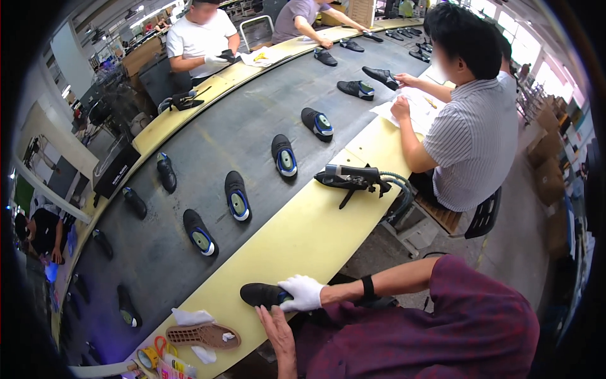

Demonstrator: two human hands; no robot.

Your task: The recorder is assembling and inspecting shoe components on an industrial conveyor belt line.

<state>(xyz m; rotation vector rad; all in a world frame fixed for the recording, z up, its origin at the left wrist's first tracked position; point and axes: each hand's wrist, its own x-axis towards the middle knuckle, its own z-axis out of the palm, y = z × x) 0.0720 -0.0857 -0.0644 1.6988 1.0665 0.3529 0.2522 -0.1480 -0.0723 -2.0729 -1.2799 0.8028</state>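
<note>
Two hands are meeting at one black shoe (260, 294) in the head view. The white-gloved right hand (304, 293) is hiding much of the heel, its fingers closing around it, their tips hard to make out. The bare left hand (278, 331) is touching the near side with extended, slightly spread fingers, its forearm running off the lower edge. The shoe is looking dark and low-cut, its toe pointing left over the yellow worktop (297, 234).
</note>
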